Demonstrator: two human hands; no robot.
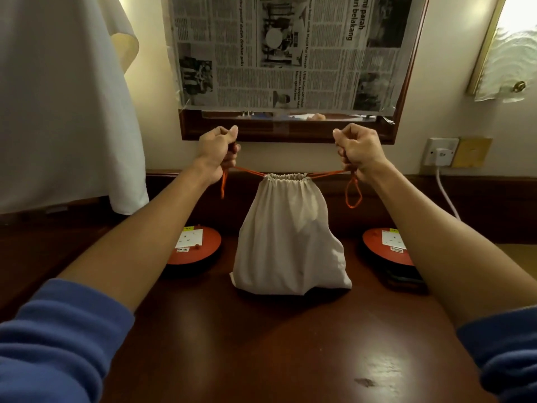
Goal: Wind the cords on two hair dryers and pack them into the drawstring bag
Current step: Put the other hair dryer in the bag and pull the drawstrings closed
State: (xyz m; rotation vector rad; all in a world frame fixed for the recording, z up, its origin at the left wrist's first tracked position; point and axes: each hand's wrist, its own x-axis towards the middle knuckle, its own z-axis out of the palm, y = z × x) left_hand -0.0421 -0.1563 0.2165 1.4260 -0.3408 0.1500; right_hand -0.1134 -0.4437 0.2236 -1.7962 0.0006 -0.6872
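Observation:
A cream drawstring bag (286, 237) stands bulging on the dark wooden table (261, 344), its mouth gathered tight at the top. Orange drawstrings (328, 173) run taut from the mouth to both sides. My left hand (218, 149) is fisted around the left string, up and to the left of the bag's mouth. My right hand (359, 149) is fisted around the right string, whose loop (353, 193) dangles below the fist. Both hair dryers are out of sight; the bag's contents are hidden.
Two round orange extension reels with sockets lie flat on the table, one to the left (193, 247) and one to the right (388, 247) of the bag. A newspaper-covered mirror (284, 53) hangs behind. A wall socket with a white plug (440, 152) is at right, a white cloth (66, 97) at left.

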